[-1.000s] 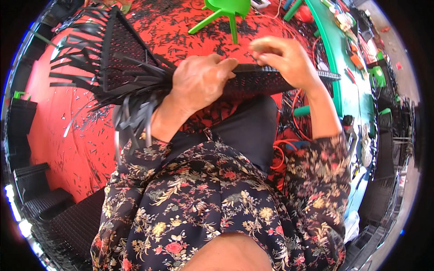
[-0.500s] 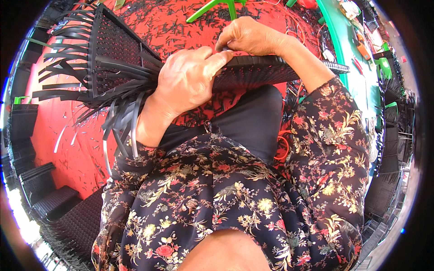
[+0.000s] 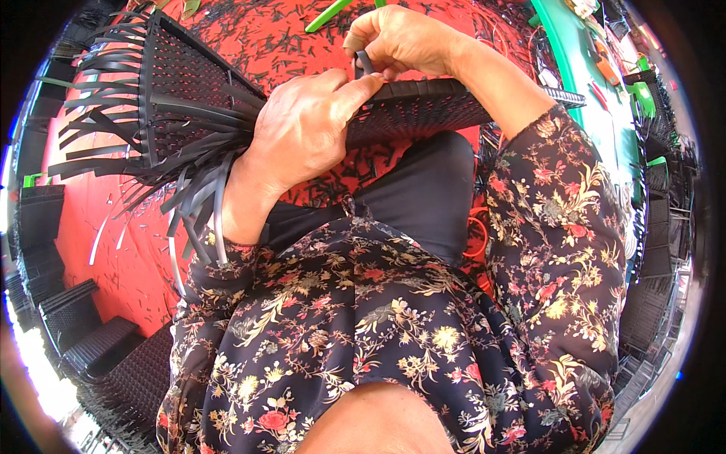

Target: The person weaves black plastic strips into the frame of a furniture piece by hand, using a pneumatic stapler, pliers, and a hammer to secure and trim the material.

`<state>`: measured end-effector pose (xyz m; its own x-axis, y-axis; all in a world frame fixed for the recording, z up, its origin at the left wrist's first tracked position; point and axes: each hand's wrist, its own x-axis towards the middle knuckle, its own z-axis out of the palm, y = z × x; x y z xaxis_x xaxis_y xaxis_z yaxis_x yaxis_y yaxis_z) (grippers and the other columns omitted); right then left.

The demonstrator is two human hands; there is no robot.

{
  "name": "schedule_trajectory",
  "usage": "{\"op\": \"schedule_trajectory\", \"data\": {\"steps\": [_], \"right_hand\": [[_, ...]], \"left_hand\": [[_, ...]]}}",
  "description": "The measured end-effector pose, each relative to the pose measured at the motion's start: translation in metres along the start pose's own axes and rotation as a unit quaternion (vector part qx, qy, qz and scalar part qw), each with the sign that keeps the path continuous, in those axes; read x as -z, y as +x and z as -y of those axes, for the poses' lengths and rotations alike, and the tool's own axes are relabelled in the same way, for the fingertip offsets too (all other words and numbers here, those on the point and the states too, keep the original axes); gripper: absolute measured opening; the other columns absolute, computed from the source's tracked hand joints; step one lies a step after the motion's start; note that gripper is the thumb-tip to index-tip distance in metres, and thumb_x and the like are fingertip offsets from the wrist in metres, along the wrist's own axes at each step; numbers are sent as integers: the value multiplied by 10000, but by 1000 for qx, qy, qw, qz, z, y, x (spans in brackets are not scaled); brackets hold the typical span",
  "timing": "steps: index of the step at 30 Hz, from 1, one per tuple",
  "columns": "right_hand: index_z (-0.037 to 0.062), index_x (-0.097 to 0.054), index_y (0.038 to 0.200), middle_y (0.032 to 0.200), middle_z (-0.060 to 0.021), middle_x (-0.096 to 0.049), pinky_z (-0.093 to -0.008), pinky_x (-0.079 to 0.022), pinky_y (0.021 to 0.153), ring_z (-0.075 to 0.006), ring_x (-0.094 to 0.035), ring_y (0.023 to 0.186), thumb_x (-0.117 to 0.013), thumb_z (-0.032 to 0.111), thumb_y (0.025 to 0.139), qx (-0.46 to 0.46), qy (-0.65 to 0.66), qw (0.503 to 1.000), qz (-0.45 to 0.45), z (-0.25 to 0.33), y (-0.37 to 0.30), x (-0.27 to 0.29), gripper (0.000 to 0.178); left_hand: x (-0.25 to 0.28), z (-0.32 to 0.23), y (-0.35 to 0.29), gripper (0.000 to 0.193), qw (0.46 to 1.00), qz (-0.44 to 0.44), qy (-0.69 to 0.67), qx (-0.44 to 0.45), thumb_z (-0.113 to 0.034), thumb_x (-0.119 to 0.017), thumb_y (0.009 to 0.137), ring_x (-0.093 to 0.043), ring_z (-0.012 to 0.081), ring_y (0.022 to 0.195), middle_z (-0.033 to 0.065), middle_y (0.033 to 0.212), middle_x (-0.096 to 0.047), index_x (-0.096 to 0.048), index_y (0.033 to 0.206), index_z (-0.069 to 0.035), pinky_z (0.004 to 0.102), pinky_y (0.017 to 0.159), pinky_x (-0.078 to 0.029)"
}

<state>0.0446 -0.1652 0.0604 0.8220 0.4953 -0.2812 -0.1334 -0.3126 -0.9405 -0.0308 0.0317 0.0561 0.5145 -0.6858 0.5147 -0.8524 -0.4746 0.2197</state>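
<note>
A black woven piece of plastic strip on a frame (image 3: 431, 110) stands across in front of me, over my dark-trousered legs. My left hand (image 3: 299, 132) is closed on its upper edge, the thumb pressed along the rim. Just beyond the thumb, my right hand (image 3: 408, 41) pinches a black flat strip (image 3: 365, 64), which stands up from the edge in a small bend. At the left is the other woven side (image 3: 193, 83), with many loose strip ends (image 3: 106, 113) fanning out. More loose strips (image 3: 200, 193) hang by my left wrist.
Black strip scraps litter the red ground sheet (image 3: 113, 234). A green table (image 3: 556, 41) with tools and an orange object (image 3: 607, 72) stands at the right. Part of a green plastic frame (image 3: 329, 15) shows at the top. Black woven furniture (image 3: 140, 374) sits lower left.
My right hand has risen up and slightly left, away from the edge, and the bent strip now shows between both hands. My left hand and the woven piece have shifted slightly left.
</note>
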Motion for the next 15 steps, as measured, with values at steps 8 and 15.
{"op": "schedule_trajectory", "data": {"steps": [8,15], "right_hand": [[-32,-672,965,801,-48,-667,-274,-487,652,-103,-595,679,-547,-26,744,-44,-97,993,44,-3,-3,2,254],[-21,-628,1075,904,-103,-675,-318,-499,782,-185,-626,830,-595,27,774,156,-301,940,44,8,-22,2,307]], "left_hand": [[0,3,1,359,1000,9,-24,-1,-7,-559,767,-592,326,691,135,750,-568,-624,1119,-41,399,610,-480],[-1,5,1,362,998,3,-54,12,1,-553,761,-589,342,681,143,747,-572,-627,1113,-48,407,607,-478]]}}
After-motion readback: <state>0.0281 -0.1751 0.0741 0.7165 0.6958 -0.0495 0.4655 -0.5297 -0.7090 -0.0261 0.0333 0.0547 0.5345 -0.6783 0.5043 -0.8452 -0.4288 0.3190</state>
